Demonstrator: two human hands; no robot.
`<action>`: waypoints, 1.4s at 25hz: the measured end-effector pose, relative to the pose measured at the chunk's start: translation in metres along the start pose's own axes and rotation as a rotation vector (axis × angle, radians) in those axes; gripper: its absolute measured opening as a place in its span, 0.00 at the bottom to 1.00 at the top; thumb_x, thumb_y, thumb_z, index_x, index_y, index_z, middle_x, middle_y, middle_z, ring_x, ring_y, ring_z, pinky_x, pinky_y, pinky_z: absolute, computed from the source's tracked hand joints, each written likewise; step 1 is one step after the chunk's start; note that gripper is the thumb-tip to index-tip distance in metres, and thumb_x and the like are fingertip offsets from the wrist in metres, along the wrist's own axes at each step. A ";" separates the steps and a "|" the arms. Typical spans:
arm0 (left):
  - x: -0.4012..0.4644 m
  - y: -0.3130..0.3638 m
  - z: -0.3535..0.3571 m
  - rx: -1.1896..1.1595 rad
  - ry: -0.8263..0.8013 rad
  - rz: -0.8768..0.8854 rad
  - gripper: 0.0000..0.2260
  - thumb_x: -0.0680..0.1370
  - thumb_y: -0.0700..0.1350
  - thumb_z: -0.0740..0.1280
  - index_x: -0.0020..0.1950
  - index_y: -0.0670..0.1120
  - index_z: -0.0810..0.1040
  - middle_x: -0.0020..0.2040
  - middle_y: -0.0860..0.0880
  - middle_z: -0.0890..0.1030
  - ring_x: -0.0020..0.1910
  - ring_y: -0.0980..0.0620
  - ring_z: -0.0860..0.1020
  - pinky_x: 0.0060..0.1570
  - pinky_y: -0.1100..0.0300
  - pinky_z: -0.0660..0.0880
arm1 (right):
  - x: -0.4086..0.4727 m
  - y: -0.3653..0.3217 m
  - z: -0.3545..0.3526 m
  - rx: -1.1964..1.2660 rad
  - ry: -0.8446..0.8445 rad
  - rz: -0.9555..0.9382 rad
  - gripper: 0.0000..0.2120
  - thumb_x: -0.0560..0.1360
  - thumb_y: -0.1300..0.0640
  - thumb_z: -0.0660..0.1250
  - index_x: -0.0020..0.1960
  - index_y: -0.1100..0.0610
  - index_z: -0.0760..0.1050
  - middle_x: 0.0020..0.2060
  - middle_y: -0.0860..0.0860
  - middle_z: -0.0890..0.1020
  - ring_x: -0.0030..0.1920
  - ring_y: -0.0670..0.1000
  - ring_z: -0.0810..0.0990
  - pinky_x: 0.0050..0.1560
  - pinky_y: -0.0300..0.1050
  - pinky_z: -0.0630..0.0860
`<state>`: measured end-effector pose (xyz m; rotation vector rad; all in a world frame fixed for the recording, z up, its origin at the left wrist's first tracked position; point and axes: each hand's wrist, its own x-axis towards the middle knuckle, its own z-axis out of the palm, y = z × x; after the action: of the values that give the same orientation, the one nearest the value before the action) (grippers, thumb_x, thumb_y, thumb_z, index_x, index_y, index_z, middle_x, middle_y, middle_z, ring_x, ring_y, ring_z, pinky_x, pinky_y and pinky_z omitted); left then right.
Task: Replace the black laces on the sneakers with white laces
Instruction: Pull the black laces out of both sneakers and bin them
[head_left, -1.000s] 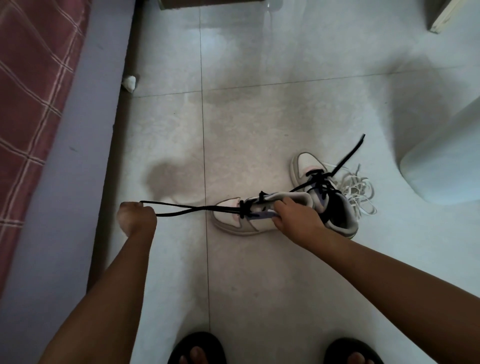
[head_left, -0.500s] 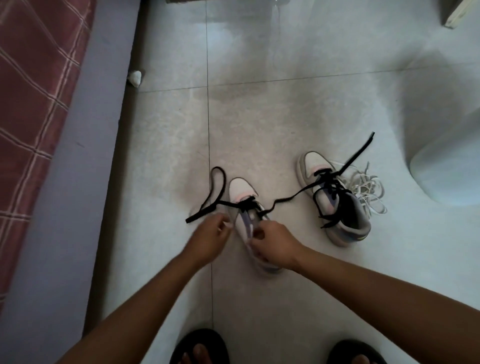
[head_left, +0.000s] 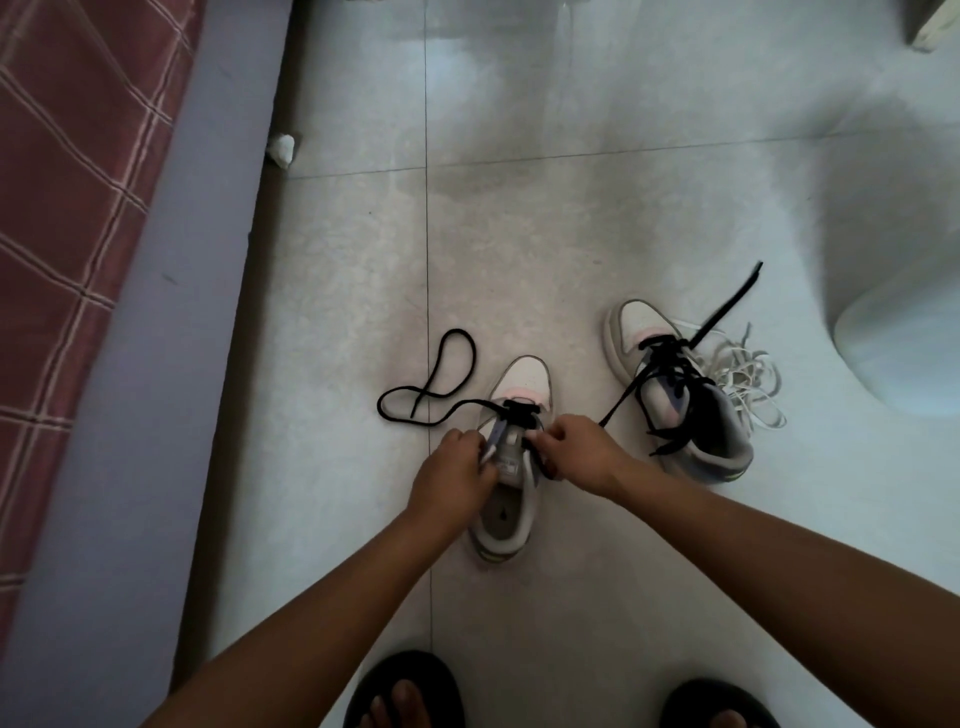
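A white and grey sneaker (head_left: 514, 499) stands on the floor tiles, toe pointing away from me. Its black lace (head_left: 441, 384) is threaded only near the toe, and the loose end lies curled on the floor to the left. My left hand (head_left: 452, 478) grips the sneaker's left side by the tongue. My right hand (head_left: 582, 449) pinches the black lace at the right eyelets. The second sneaker (head_left: 675, 395) stands to the right with its own black lace (head_left: 670, 374) loosened. A heap of white laces (head_left: 748, 379) lies just beyond it.
A bed with a red checked cover (head_left: 67, 218) and a purple side panel (head_left: 156, 364) runs along the left. A pale rounded object (head_left: 904, 343) stands at the right. A small white scrap (head_left: 281, 148) lies by the bed. My feet in black sandals (head_left: 405, 691) are at the bottom.
My left hand let go of the stretched lace, which dropped in a curl on the floor. The sneaker turned toe-away, and both hands came together at its eyelets.
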<state>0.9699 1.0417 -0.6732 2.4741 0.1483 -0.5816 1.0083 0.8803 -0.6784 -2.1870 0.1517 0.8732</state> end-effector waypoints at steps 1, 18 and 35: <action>0.002 -0.001 -0.002 0.001 0.033 0.011 0.10 0.77 0.45 0.62 0.57 0.42 0.74 0.53 0.44 0.74 0.49 0.45 0.75 0.46 0.54 0.72 | -0.003 0.000 0.001 0.029 -0.054 0.003 0.20 0.77 0.43 0.62 0.35 0.58 0.72 0.34 0.58 0.80 0.37 0.56 0.78 0.39 0.46 0.73; 0.020 -0.017 -0.019 0.081 0.160 0.251 0.18 0.74 0.35 0.62 0.64 0.40 0.74 0.60 0.41 0.77 0.58 0.41 0.75 0.57 0.53 0.70 | 0.028 -0.086 -0.053 -0.249 0.409 -0.510 0.31 0.75 0.55 0.67 0.74 0.55 0.58 0.72 0.58 0.57 0.72 0.57 0.56 0.71 0.49 0.56; -0.002 -0.023 0.009 -0.082 0.260 0.243 0.04 0.74 0.40 0.69 0.43 0.40 0.76 0.44 0.45 0.79 0.47 0.48 0.76 0.46 0.65 0.67 | -0.001 0.013 -0.002 -1.085 0.357 -1.161 0.10 0.68 0.62 0.62 0.41 0.53 0.80 0.37 0.51 0.80 0.36 0.52 0.77 0.35 0.41 0.72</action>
<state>0.9594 1.0556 -0.6912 2.4313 -0.0280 -0.1473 1.0037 0.8700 -0.6849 -2.6721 -1.5825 -0.2197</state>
